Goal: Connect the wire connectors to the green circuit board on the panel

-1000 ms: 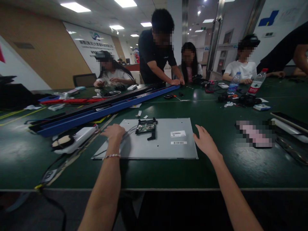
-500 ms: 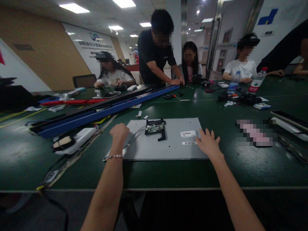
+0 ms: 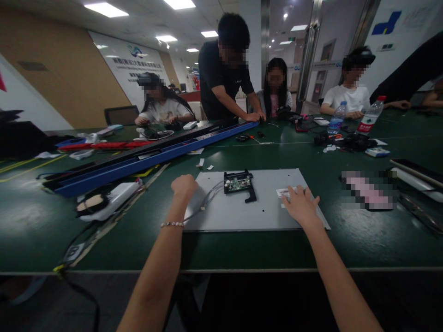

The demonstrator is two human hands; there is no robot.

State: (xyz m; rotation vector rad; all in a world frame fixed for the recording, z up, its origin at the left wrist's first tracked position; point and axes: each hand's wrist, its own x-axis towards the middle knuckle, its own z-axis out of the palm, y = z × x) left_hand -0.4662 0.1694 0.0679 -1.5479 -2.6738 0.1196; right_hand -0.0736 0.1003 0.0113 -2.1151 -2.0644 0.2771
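A flat grey metal panel [image 3: 235, 219] lies on the green table, thin cables [image 3: 207, 196] running from its left side to a green circuit board [image 3: 238, 183] in a black bracket. My left hand [image 3: 184, 184] is curled closed at the panel's left edge; its fingertips are hidden. My right hand [image 3: 301, 203] rests on the right part of the panel, fingers spread, holding nothing and partly covering a white label [image 3: 282, 192].
Long blue and black bars [image 3: 155, 159] stretch across the table, a co-worker's hands [image 3: 256, 116] at their far end. A white device [image 3: 114, 200] lies at left, a pixelated pink object [image 3: 367, 190] at right. Two bottles [image 3: 371, 117] stand farther back.
The panel, with its board and cables, has slid to the right, and my left hand has moved right with it. My right hand has stayed nearly in place and now covers part of the labels.
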